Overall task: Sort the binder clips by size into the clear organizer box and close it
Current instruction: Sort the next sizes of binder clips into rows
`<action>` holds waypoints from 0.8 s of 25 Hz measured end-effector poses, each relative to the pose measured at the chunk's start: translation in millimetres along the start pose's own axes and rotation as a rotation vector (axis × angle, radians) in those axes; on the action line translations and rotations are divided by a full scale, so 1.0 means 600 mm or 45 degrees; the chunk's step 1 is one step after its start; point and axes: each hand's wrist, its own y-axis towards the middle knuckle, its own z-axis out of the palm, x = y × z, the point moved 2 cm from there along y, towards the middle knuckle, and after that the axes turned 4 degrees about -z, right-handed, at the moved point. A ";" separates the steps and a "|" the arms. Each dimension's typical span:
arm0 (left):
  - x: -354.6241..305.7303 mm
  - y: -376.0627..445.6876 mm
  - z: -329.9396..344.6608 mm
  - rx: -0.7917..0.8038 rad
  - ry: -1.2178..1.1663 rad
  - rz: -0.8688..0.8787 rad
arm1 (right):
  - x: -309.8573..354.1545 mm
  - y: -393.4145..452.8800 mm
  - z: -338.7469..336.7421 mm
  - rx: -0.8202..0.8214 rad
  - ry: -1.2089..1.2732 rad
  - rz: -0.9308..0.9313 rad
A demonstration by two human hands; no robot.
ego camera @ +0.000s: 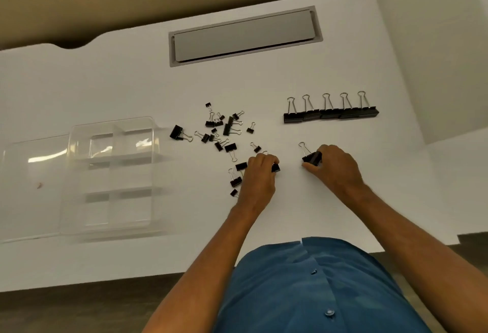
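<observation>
Several black binder clips (224, 129) of mixed sizes lie scattered at the middle of the white desk (343, 200). A neat row of large binder clips (331, 113) lies at the right rear. The clear organizer box (111, 174) sits open at the left, its compartments holding nothing, its lid (29, 190) folded out to the left. My left hand (260, 174) is closed on a medium binder clip (275, 168) at the heap's near edge. My right hand (332, 165) grips a large binder clip (311, 158), its wire handle pointing up-left.
A grey cable-tray flap (245, 35) is set into the desk at the rear. A white partition wall (435, 55) rises at the right. The desk's front edge runs just before my blue shirt (317, 287).
</observation>
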 end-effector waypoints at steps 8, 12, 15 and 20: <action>-0.054 0.065 0.062 0.069 0.076 -0.030 | -0.029 0.020 -0.018 0.032 -0.061 -0.211; -0.064 0.075 0.073 0.047 0.096 -0.049 | -0.082 0.021 -0.038 0.033 -0.108 -0.404; -0.065 0.068 0.076 0.040 0.084 -0.043 | -0.101 0.031 -0.032 0.011 -0.096 -0.537; -0.078 0.067 0.083 0.026 0.125 -0.088 | -0.097 0.037 -0.019 -0.041 -0.020 -0.546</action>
